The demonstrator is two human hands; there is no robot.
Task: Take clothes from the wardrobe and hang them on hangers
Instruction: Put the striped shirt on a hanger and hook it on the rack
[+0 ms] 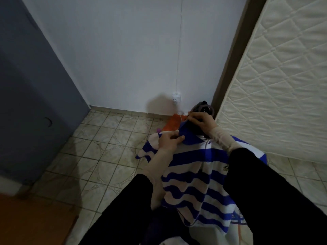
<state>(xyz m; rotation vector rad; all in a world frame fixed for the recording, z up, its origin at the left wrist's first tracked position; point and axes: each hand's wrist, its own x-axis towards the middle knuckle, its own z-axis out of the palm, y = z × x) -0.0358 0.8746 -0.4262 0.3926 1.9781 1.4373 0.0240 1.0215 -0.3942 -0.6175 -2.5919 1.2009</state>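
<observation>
Your left hand [169, 140] and right hand [201, 121] both pinch the blue collar of a blue-and-white striped shirt [194, 175] that hangs in front of you over the tiled floor [99, 156], beside a quilted mattress [276, 85] leaning on the right.

I see a white wall socket [176, 98] low on the pale wall [123, 50]. A thin white cable [179, 59] runs straight up from it. Left of the socket stands a blue-grey panel [35, 85]; right of it leans a quilted mattress [283, 76]. Below the socket lies the patterned tile floor [99, 147], with an orange cloth [174, 123] just beneath.
</observation>
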